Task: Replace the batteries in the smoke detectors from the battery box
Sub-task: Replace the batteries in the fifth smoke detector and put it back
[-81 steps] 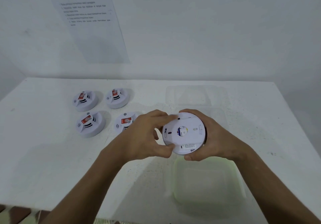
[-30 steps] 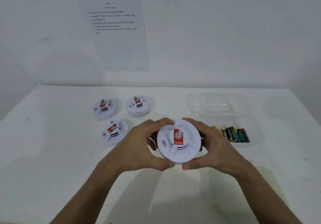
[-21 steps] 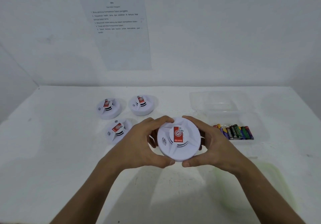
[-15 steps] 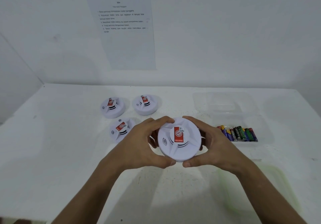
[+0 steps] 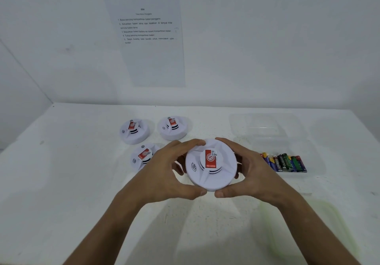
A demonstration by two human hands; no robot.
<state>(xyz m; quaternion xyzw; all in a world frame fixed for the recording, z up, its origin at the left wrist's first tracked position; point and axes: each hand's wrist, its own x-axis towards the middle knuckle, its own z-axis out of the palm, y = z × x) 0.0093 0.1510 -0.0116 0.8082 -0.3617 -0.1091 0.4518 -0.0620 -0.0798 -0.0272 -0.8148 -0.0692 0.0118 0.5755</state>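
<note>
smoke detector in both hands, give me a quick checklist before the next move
1. Held smoke detector gripped from both sides by left hand and right hand: ok.
2. Red-label face up, battery side turned away from view: not ok for reaching the batteries.
3. Whether its batteries are already swapped: cannot tell.
4. Batteries in the clear battery box, right of the hands: ok.
5. Three other detectors, nearest one, resting label up on the table, left of the hands: ok.
6. Green-tinted container at the near right, contents: cannot tell.
</note>
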